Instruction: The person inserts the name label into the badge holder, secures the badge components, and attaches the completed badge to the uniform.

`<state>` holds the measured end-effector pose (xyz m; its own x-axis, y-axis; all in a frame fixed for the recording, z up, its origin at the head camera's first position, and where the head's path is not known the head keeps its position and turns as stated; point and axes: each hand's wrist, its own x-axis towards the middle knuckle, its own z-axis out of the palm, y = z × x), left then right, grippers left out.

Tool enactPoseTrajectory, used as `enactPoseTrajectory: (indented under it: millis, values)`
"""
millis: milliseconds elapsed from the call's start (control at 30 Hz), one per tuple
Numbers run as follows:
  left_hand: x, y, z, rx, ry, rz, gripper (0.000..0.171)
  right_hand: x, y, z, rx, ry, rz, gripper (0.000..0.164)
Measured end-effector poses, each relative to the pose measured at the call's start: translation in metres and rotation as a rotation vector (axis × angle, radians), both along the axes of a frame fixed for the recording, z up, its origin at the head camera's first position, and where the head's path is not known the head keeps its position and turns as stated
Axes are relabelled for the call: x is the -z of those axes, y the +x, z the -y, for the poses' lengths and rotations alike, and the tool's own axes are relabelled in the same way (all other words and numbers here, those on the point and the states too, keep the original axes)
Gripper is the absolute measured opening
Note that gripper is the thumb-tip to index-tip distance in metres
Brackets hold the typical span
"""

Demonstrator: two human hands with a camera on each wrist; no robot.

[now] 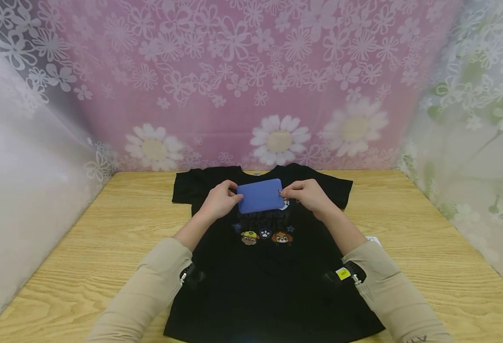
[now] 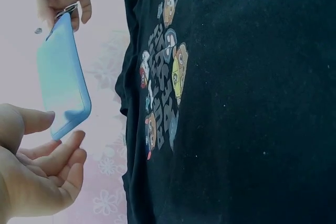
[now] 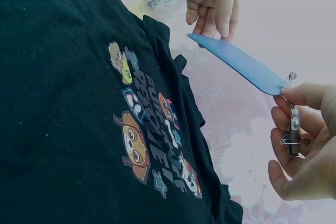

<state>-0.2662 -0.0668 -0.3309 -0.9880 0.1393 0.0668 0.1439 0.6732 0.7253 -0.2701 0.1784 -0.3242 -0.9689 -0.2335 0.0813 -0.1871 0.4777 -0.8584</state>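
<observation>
A blue badge holder [image 1: 260,196] is held up above the chest of a black T-shirt [image 1: 260,290], which lies spread face up. My left hand [image 1: 220,199] pinches its left end, with the thumb on the near face and the fingers behind. At the other end, my right hand [image 1: 310,194] grips the corner where the strap is fastened. A metal clip [image 3: 295,124] on a short strap hangs among the right fingers in the right wrist view. Cartoon dog heads and dark lettering are printed on the shirt; the holder covers part of this print in the head view.
The shirt lies on a wooden table [image 1: 427,247]. A white piece [image 1: 373,240] shows partly beside the right forearm. Flowered curtains [image 1: 234,85] stand behind the table and along both sides. Each wrist wears a dark strap, the right one with a yellow label [image 1: 343,273].
</observation>
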Motion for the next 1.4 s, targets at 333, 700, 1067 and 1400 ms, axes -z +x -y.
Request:
enactPoseTrajectory:
  millis: [333, 700, 1067, 1400]
  values:
    - [-0.004, 0.0, 0.002, 0.024, 0.22, 0.033, 0.022, 0.001, -0.003, -0.004, 0.0, -0.002, 0.031, 0.028]
    - [-0.013, -0.001, 0.007, 0.011, 0.418, 0.069, 0.014, -0.001, -0.001, -0.01, -0.118, 0.011, 0.061, 0.029]
    - [-0.01, -0.002, 0.013, 0.044, 0.457, 0.069, 0.013, -0.003, 0.0, -0.015, -0.156, -0.019, 0.078, 0.027]
    - [-0.012, 0.003, 0.011, 0.076, 0.457, 0.079, 0.013, 0.003, 0.0, -0.012, -0.109, -0.004, 0.079, 0.028]
